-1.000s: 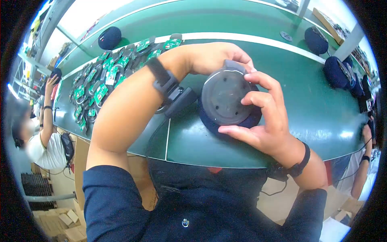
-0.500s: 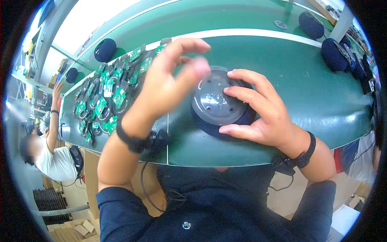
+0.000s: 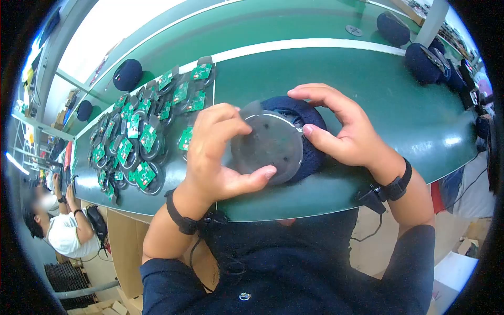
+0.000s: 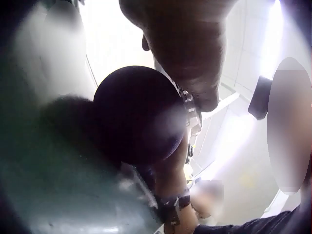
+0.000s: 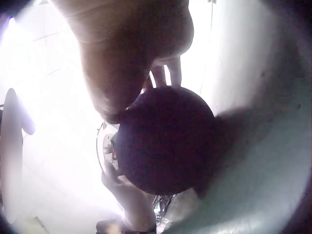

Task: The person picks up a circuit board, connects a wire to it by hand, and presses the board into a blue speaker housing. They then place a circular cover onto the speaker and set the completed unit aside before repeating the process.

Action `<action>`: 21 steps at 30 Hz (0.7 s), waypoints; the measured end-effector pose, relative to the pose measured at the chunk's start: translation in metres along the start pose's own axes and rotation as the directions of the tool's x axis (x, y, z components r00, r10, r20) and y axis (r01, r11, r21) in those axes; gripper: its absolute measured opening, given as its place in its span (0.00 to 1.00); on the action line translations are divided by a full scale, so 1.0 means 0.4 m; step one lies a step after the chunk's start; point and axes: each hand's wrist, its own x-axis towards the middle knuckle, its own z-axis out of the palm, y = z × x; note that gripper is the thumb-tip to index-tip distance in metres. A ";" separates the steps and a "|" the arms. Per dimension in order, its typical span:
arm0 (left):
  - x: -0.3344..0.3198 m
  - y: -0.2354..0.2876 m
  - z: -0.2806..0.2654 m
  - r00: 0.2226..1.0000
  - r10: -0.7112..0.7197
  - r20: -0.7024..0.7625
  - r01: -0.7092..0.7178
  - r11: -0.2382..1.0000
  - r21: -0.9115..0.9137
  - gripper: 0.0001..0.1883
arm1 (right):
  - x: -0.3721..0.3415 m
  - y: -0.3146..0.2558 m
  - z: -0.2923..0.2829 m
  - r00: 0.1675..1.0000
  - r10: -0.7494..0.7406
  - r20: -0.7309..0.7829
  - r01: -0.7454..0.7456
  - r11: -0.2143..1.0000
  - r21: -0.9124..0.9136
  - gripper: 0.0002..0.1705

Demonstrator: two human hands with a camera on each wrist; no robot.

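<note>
Nearest, the person's dark shirt fills the bottom of the head view, and a black band sits on each wrist. Just over the front edge of the green table, the left hand grips a smoky grey disc, fingers bent over its upper side and thumb along its lower rim. The right hand holds a round navy shell from the right, fingers curled over the far side and thumb at the rim of its mouth. The disc stands tilted across that mouth, covering its left part—a gap shows between the two in the right wrist view, though that picture is too dark to tell whether anything joins them. To the left, near the left hand, green circuit boards on dark discs lie crowded together. Farther off, a white strip crosses the table; beyond it rest a navy ball on the left and a flat grey disc on the right. At the far left—well apart from all this—sits another person in a white shirt.
</note>
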 end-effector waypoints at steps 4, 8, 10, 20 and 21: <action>-0.019 -0.020 -0.005 0.997 0.075 0.006 -0.075 0.997 -0.019 0.31 | 0.021 -0.018 -0.018 0.998 0.048 0.042 -0.048 0.999 -0.009 0.24; -0.024 -0.015 0.002 0.996 0.094 0.001 -0.094 0.995 -0.024 0.31 | 0.062 -0.043 -0.037 0.978 0.055 0.202 -0.025 0.989 -0.147 0.24; -0.025 -0.016 -0.001 0.996 0.088 0.012 -0.088 0.996 -0.021 0.31 | 0.082 -0.058 -0.038 0.965 0.059 0.254 -0.005 0.978 -0.209 0.23; -0.037 -0.011 0.020 0.998 0.042 -0.053 -0.043 0.999 -0.021 0.29 | 0.111 -0.082 -0.007 0.958 0.212 0.195 -0.107 0.892 -0.440 0.12; -0.039 -0.013 0.023 0.995 0.020 -0.103 -0.026 0.998 -0.053 0.28 | 0.101 -0.066 -0.009 0.975 0.185 0.123 -0.133 0.929 -0.344 0.10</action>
